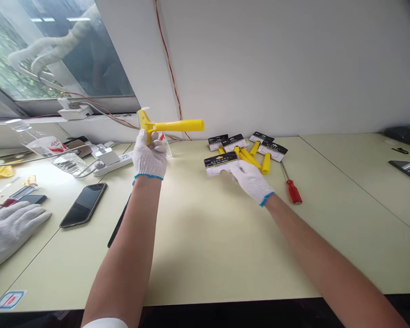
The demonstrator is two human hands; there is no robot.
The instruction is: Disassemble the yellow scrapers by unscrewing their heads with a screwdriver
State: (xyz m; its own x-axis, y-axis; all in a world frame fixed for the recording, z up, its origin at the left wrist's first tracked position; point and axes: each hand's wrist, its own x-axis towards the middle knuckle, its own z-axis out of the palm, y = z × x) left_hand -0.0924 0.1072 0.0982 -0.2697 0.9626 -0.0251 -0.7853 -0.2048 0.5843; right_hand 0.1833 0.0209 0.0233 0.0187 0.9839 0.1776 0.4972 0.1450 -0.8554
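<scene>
My left hand (pixel 149 155), in a white knit glove with a blue cuff, is closed around the head end of a yellow plastic scraper (pixel 179 125) and holds it above the table. Its tubular handle points right. My right hand (pixel 252 181), gloved the same way, pinches a black-and-white cardboard header card (pixel 220 164) near its right end; the fingertips are partly hidden. Just behind that hand lies a cluster of yellow scrapers (pixel 248 157) with similar cards (pixel 234 142). A screwdriver (pixel 294 191) with a red handle lies to its right.
A phone (pixel 84 205), a power strip (pixel 114 165) with cables and a plastic bottle (pixel 44 145) are on the left. At the far left rests another person's gloved hand (pixel 12 232). A flat black-and-white striped item (pixel 408 171) lies far right. A wall (pixel 276 68) closes the back.
</scene>
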